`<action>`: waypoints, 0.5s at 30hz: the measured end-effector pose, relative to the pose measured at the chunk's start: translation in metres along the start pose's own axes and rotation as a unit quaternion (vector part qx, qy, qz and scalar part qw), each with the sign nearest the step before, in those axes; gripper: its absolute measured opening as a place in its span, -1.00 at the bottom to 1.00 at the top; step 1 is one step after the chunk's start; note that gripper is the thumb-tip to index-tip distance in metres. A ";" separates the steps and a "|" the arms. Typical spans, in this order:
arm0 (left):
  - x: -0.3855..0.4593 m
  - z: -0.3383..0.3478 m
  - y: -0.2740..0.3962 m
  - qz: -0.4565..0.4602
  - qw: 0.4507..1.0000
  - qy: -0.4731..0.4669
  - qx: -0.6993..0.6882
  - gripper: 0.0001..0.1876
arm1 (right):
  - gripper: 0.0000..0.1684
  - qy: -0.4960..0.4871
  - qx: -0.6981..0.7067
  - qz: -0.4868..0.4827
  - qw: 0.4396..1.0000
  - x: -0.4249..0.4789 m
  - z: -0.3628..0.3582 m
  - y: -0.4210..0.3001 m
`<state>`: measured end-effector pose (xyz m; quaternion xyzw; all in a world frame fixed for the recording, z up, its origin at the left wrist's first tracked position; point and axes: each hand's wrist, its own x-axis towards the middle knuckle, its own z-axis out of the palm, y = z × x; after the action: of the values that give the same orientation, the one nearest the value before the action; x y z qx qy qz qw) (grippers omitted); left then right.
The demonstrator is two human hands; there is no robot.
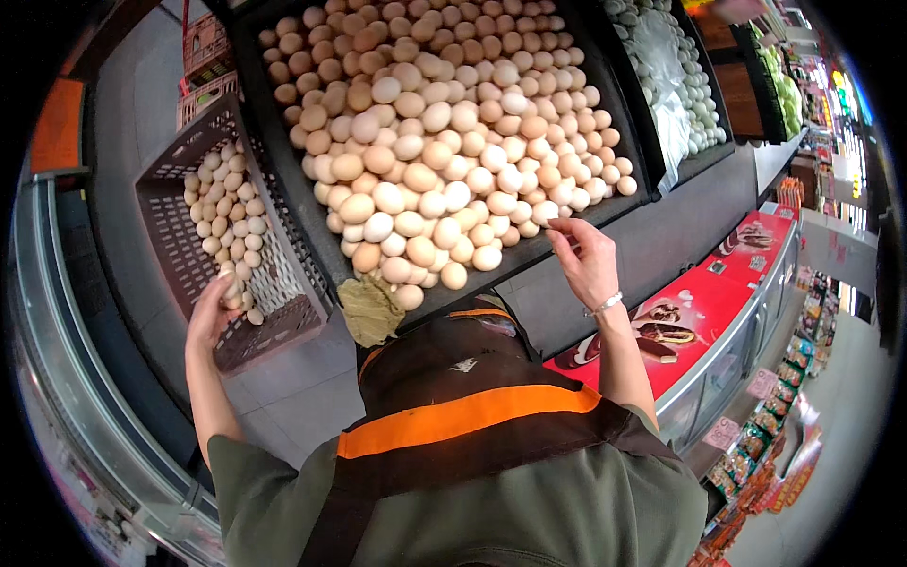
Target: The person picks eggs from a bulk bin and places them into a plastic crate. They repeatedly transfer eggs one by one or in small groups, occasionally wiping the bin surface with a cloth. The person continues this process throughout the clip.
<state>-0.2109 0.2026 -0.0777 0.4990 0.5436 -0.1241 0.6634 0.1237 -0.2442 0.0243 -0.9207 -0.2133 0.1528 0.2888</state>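
Note:
My left hand (207, 319) is at the near side of a brown plastic crate (287, 283), its fingers around an egg (232, 292). Several more eggs (223, 205) lie in that crate, heaped along its middle. My right hand (587, 261) is at the front edge of a black display bin (528, 249). Its fingertips reach the outermost eggs, and I see nothing held between them. A big pile of brown and cream eggs (439, 156) fills the bin. At the bin's near left corner rests a crumpled yellowish-green leaf-like piece (370, 310).
Right of the bin, a second bin holds pale greenish eggs (698, 92) with a clear plastic bag (666, 106) over them. A red-topped freezer (708, 290) stands at my right. Pink crates (205, 49) lie beyond the brown crate. A glass-sided case (78, 340) curves along my left.

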 end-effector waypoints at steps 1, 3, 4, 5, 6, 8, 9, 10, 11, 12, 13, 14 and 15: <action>-0.019 0.016 0.018 0.046 0.999 -0.008 -0.018 -0.43 | -0.79 -0.005 0.010 0.004 1.000 0.001 -0.001 0.007; -0.038 0.062 0.053 0.150 0.987 -0.038 0.052 -0.52 | -0.78 -0.003 0.027 -0.006 1.000 0.003 -0.002 0.024; -0.041 0.092 0.071 0.201 0.974 -0.054 0.089 -0.56 | -0.78 -0.001 0.035 -0.013 0.999 0.005 -0.003 0.032; -0.042 0.133 0.089 0.255 0.953 -0.032 0.163 -0.61 | -0.78 0.001 0.044 -0.020 0.999 0.007 -0.004 0.039; -0.032 0.174 0.103 0.372 0.879 -0.002 0.299 -0.60 | -0.79 0.004 0.056 -0.025 0.998 0.008 -0.008 0.046; -0.043 0.285 0.147 0.421 0.835 -0.023 0.354 -0.51 | -0.79 0.012 0.067 -0.034 0.997 0.008 -0.016 0.063; -0.034 0.332 0.158 0.467 0.808 -0.058 0.354 -0.44 | -0.79 0.013 0.074 -0.042 0.996 0.008 -0.022 0.071; -0.033 0.378 0.175 0.492 0.763 -0.061 0.415 -0.42 | -0.79 0.020 0.093 -0.039 0.995 0.008 -0.027 0.079; -0.020 0.421 0.181 0.503 0.753 -0.079 0.417 -0.38 | -0.79 0.025 0.098 -0.037 0.994 0.007 -0.032 0.090; -0.015 0.459 0.187 0.493 0.740 -0.062 0.454 -0.37 | -0.79 0.031 0.100 -0.033 0.994 0.006 -0.040 0.101; -0.008 0.495 0.192 0.483 0.724 -0.047 0.490 -0.36 | -0.79 0.038 0.102 -0.028 0.994 0.004 -0.047 0.113; 0.006 0.527 0.198 0.482 0.688 -0.051 0.540 -0.35 | -0.82 0.063 0.105 -0.040 0.992 0.002 -0.054 0.124; 0.020 0.551 0.200 0.477 0.650 -0.056 0.589 -0.33 | -0.82 0.070 0.110 -0.032 0.991 0.000 -0.061 0.133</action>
<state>0.2672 -0.1352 -0.0383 0.9674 0.0054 -0.1119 0.2271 0.1889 -0.3710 -0.0067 -0.8844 -0.2034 0.1009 0.4077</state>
